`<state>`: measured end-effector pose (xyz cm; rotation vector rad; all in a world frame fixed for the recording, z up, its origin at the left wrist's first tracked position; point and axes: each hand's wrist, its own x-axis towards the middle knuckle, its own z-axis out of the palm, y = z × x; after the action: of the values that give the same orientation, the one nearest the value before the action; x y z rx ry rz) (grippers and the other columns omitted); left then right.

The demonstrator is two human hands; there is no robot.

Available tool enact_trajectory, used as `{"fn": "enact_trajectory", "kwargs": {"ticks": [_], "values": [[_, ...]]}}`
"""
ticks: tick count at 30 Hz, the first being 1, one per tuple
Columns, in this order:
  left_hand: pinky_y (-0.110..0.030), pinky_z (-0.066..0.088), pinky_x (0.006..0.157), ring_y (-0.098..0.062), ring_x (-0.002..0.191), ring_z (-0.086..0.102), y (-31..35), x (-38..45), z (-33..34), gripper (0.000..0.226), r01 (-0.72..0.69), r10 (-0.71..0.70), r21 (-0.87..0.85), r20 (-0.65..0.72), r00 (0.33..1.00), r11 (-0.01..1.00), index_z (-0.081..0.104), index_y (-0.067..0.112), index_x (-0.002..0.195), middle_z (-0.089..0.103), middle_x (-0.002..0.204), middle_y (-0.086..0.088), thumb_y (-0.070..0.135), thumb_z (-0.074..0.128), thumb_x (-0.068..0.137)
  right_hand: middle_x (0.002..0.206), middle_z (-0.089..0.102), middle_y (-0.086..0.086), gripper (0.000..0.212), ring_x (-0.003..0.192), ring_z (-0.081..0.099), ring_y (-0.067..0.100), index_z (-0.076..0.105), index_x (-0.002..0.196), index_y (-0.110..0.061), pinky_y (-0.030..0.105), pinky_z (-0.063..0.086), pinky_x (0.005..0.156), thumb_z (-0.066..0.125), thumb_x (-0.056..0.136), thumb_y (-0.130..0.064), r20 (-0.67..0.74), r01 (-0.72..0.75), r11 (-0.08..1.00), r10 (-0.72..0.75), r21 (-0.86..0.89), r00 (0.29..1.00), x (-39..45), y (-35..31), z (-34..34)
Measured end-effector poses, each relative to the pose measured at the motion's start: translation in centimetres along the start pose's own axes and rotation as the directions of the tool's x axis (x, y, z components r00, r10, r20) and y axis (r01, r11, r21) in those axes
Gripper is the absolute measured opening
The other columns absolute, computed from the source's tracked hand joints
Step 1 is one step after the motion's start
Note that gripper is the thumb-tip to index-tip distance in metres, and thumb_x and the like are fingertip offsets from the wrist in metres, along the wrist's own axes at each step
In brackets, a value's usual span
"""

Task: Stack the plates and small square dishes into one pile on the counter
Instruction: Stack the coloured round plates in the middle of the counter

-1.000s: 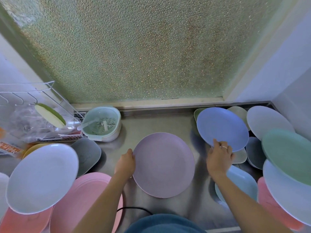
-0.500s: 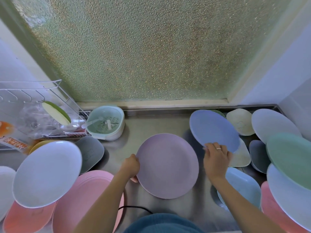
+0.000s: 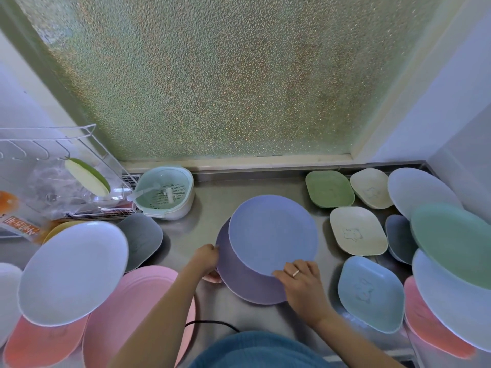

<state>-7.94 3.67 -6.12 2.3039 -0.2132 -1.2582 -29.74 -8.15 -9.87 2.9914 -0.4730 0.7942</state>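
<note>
A purple round plate [image 3: 243, 281] lies on the steel counter [image 3: 210, 208] in the middle. My left hand [image 3: 206, 257] grips its left rim. My right hand [image 3: 301, 284] holds a blue round plate [image 3: 272, 235] by its near edge, tilted above the purple plate and overlapping most of it. To the right lie small square dishes: a green one [image 3: 329, 188], two cream ones [image 3: 357, 231] [image 3: 370, 187], a light blue one [image 3: 370, 293] and a grey one [image 3: 398, 239].
Round plates, white [image 3: 419, 191], green [image 3: 454, 241], pale blue and pink, overlap at the right edge. At the left lie a white plate [image 3: 71, 272], pink plates [image 3: 130, 312] and a grey dish [image 3: 142, 240]. A mint strainer basket [image 3: 166, 192] and a wire rack [image 3: 53, 152] stand at the back left.
My right hand has carried the blue plate leftward from the right-hand group to above the purple plate. The square dishes it covered now show. My left hand stays on the purple plate's rim.
</note>
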Motion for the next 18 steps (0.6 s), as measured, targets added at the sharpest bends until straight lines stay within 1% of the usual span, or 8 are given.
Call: {"fn": "enact_trajectory", "kwargs": {"ticks": [1, 4, 6, 7, 10, 13, 16, 18], "values": [[-0.016, 0.041, 0.028, -0.012, 0.035, 0.057, 0.0, -0.1, 0.1, 0.036, -0.018, 0.018, 0.013, -0.009, 1.0, 1.0, 0.05, 0.0, 0.091, 0.058, 0.061, -0.008, 0.027, 0.028, 0.101, 0.069, 0.059, -0.005, 0.028, 0.076, 0.043, 0.018, 0.07, 0.077, -0.023, 0.031, 0.032, 0.07, 0.047, 0.072, -0.007, 0.017, 0.024, 1.0, -0.024, 0.011, 1.0, -0.4, 0.0, -0.1], [-0.013, 0.039, 0.029, -0.016, 0.053, 0.055, -0.2, -0.1, 0.3, 0.029, -0.037, 0.037, 0.022, -0.021, 0.999, 0.999, 0.048, 0.001, 0.093, 0.056, 0.067, -0.008, 0.022, 0.03, 0.1, 0.069, 0.059, -0.005, 0.029, 0.076, 0.043, 0.017, 0.068, 0.078, -0.023, 0.03, 0.031, 0.071, 0.047, 0.07, -0.006, 0.073, 0.089, 0.995, -0.092, 0.05, 0.993, -1.3, -0.2, -0.2], [-0.018, 0.045, 0.036, -0.021, 0.057, 0.059, -0.3, -0.2, 0.5, 0.019, -0.021, 0.021, -0.031, -0.018, 1.0, 0.999, 0.046, 0.005, 0.092, 0.059, 0.079, -0.013, 0.018, 0.034, 0.099, 0.07, 0.059, -0.006, 0.025, 0.075, 0.045, 0.016, 0.068, 0.079, -0.024, 0.028, 0.032, 0.072, 0.049, 0.074, -0.009, 0.117, 0.096, 0.993, -0.104, 0.072, 0.988, -1.9, -0.5, -0.2], [-0.021, 0.047, 0.04, -0.023, 0.054, 0.06, -0.5, -0.1, 0.5, 0.017, -0.007, 0.006, -0.081, -0.013, 1.0, 0.997, 0.046, 0.006, 0.09, 0.059, 0.08, -0.015, 0.017, 0.035, 0.098, 0.071, 0.06, -0.007, 0.023, 0.075, 0.047, 0.015, 0.069, 0.08, -0.025, 0.027, 0.033, 0.073, 0.051, 0.075, -0.011, 0.144, 0.088, 0.993, -0.098, 0.075, 0.985, -2.2, -0.7, -0.1], [-0.027, 0.045, 0.047, -0.025, 0.036, 0.051, -0.6, -0.1, 0.2, 0.022, 0.066, -0.06, -0.241, 0.036, 0.998, 0.968, 0.044, 0.005, 0.075, 0.051, 0.06, -0.016, 0.015, 0.036, 0.093, 0.073, 0.062, -0.013, 0.017, 0.073, 0.054, 0.01, 0.071, 0.081, -0.03, 0.023, 0.043, 0.073, 0.063, 0.072, -0.017, 0.255, 0.04, 0.995, -0.061, 0.087, 0.965, -2.3, -1.0, -0.1], [-0.029, 0.044, 0.049, -0.025, 0.038, 0.045, -0.6, -0.2, 0.3, 0.027, 0.082, -0.076, -0.307, 0.032, 0.997, 0.948, 0.042, 0.004, 0.073, 0.045, 0.058, -0.015, 0.021, 0.037, 0.094, 0.07, 0.06, -0.017, 0.017, 0.071, 0.056, 0.007, 0.072, 0.08, -0.033, 0.02, 0.046, 0.068, 0.059, 0.074, -0.023, 0.342, 0.001, 0.994, -0.039, 0.11, 0.939, -1.6, -1.0, -0.3], [-0.028, 0.048, 0.044, -0.028, 0.051, 0.052, -0.6, -0.5, 0.6, 0.028, 0.042, -0.044, -0.274, -0.004, 0.999, 0.961, 0.045, 0.003, 0.08, 0.049, 0.067, -0.017, 0.023, 0.036, 0.096, 0.069, 0.06, -0.018, 0.017, 0.07, 0.056, 0.006, 0.073, 0.081, -0.034, 0.019, 0.046, 0.066, 0.061, 0.073, -0.025, 0.389, -0.011, 0.992, -0.04, 0.127, 0.92, -1.3, -1.1, -0.5], [-0.03, 0.054, 0.049, -0.03, 0.06, 0.057, -0.7, -0.8, 0.7, 0.029, 0.005, -0.013, -0.218, -0.035, 0.999, 0.976, 0.048, 0.002, 0.082, 0.055, 0.076, -0.018, 0.024, 0.035, 0.097, 0.07, 0.061, -0.017, 0.017, 0.07, 0.058, 0.007, 0.074, 0.082, -0.033, 0.02, 0.049, 0.065, 0.063, 0.071, -0.025, 0.4, -0.034, 0.989, -0.027, 0.142, 0.916, -1.2, -1.2, -0.7]]}}
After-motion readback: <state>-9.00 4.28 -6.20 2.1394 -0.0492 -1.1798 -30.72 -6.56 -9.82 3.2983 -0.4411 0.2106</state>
